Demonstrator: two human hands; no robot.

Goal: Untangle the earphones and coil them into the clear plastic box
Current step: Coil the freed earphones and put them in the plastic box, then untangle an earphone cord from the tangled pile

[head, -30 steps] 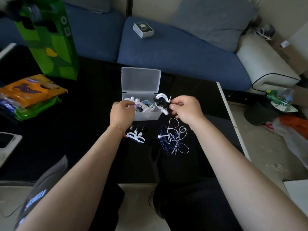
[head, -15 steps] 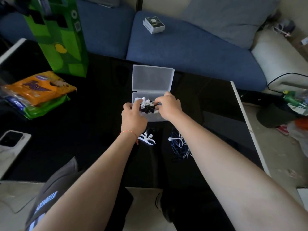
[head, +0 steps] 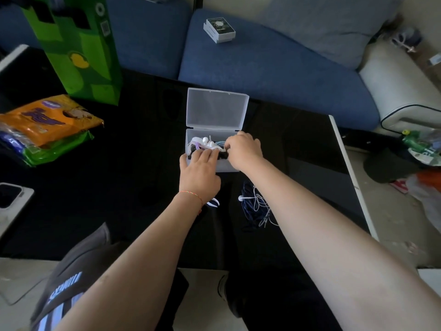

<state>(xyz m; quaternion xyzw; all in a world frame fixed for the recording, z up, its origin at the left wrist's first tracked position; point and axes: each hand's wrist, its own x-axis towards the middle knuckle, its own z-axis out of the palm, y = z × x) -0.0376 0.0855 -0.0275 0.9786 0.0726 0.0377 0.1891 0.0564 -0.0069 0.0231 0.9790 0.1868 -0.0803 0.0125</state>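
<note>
The clear plastic box (head: 224,166) stands open on the black table, its lid (head: 217,108) tilted back. Several coiled earphones (head: 204,142), white, purple and teal, lie inside. My left hand (head: 199,174) reaches over the box's front left corner and presses its straight fingers down on the coils. My right hand (head: 244,150) is over the box's right half with its fingers curled, pinching a black coiled earphone (head: 223,156) that sits in the box between my hands. A tangled heap of blue and white earphones (head: 255,206) lies on the table under my right forearm.
A white earphone piece (head: 214,203) shows by my left wrist. At the left are a green paper bag (head: 78,46), orange and green snack packs (head: 47,125) and a phone (head: 10,195). A blue sofa (head: 274,68) with a small box (head: 219,29) lies behind the table.
My right hand has carried the black coil from above the table down into the box. My left hand has moved onto the coils and flattened over them.
</note>
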